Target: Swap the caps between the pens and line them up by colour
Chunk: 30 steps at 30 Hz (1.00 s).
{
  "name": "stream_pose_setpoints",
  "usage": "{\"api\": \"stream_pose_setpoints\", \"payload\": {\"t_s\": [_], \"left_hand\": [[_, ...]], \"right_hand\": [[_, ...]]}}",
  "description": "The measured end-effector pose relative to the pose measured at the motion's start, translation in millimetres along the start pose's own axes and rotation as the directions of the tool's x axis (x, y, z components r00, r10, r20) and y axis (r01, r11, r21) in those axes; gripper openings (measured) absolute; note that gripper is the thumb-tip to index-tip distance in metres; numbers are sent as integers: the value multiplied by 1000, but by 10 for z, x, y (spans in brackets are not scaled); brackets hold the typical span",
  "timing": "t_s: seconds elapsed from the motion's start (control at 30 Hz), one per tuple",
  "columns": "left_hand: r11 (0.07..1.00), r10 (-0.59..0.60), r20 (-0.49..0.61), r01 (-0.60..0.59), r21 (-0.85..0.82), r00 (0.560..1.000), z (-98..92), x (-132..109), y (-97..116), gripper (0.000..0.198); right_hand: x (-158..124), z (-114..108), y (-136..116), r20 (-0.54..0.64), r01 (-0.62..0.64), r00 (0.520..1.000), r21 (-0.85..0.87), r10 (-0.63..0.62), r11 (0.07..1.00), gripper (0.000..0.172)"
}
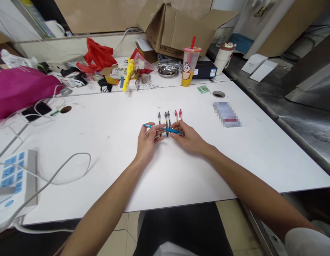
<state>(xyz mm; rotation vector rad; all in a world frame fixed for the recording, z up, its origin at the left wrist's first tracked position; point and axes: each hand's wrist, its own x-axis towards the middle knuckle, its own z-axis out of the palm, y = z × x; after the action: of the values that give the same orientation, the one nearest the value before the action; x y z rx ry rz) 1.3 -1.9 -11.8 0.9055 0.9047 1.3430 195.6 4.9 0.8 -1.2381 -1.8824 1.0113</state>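
Blue and slim, a plastic pen (pixel 163 129) lies level between the two hands, near the middle of a white rectangular table (pixel 101 177). The left hand (pixel 147 142) pinches its left end between thumb and fingers, while the right hand (pixel 187 138) grips its right end with the fingertips. The hands are close together, each clamped on the same pen. Just behind them, three dark pens (pixel 166 124) and two red-tipped pens (pixel 178 114) stand in a tight row, the blue pen crossing in front of them.

Toward the far edge stands a yellow plastic cup with a red straw (pixel 189 67). A pixelated packet (pixel 227 114) lies near the right edge. A white power strip with blue panels (pixel 17 177) sits at the near left corner, and a magenta bag (pixel 18 90) lies over the left edge.
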Motion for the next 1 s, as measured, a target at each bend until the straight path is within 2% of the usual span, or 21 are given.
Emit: {"api": "stream_pose_setpoints", "payload": {"t_s": [0.13, 0.27, 0.4, 0.57, 0.67, 0.83, 1.0], "left_hand": [[1000, -10, -1, 10, 3, 1000, -1, 0, 7, 28], [1000, -15, -7, 15, -2, 1000, 5, -4, 21, 28], [1000, -2, -7, 2, -4, 1000, -8, 4, 20, 29], [998, 67, 22, -67, 20, 998, -23, 1, 29, 31], [996, 88, 34, -89, 25, 995, -18, -7, 39, 33], [995, 101, -77, -102, 3, 992, -28, -3, 52, 51], [996, 84, -106, -80, 42, 991, -64, 14, 99, 47]], "right_hand": [[-1, 1, 12, -17, -1, 1000, -22, 0, 1000, 25], [-7, 3, 12, 41, -40, 998, 13, 39, 999, 37], [-3, -2, -12, 5, -33, 999, 3, 33, 999, 28], [-21, 7, -75, 130, -67, 989, -19, 69, 998, 39], [-39, 19, -100, 158, -76, 985, 6, 74, 997, 42], [-30, -13, -62, 75, -31, 997, 63, 26, 998, 41], [-10, -54, -8, 1, 9, 1000, 1, -9, 1000, 38]]}}
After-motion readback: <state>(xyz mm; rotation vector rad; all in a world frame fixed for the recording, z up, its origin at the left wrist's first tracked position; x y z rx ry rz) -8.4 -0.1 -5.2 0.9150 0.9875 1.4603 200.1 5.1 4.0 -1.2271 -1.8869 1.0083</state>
